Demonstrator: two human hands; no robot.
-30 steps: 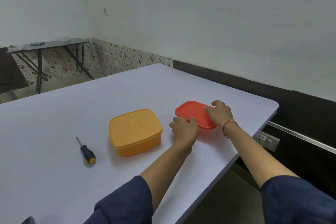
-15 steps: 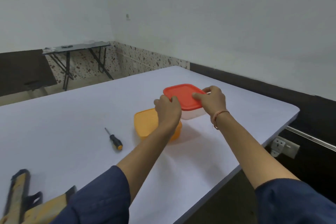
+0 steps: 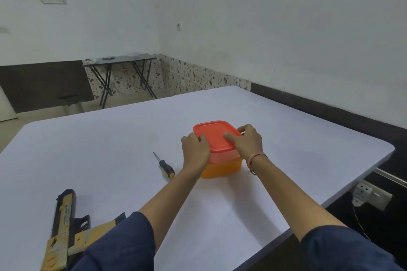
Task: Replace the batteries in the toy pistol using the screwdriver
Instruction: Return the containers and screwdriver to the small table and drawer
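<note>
1. Red-lidded box [image 3: 217, 136]: left grip [image 3: 196, 149] and right grip [image 3: 247, 143] curl round its sides; it sits stacked on orange box [image 3: 222, 168].
2. Screwdriver [image 3: 164, 165] just left, untouched. Pistol [image 3: 63, 224] at near table [image 3: 110, 138] edge, partly under sleeve [image 3: 119, 246].
3. Judged: set-up stage. Next: free the grips, fetch pistol, find cover screw.

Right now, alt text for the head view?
Left hand and right hand grip a red-lidded clear plastic box atop an orange box on a white table. A black-handled screwdriver and yellow-black toy pistol lie to its left.
</note>
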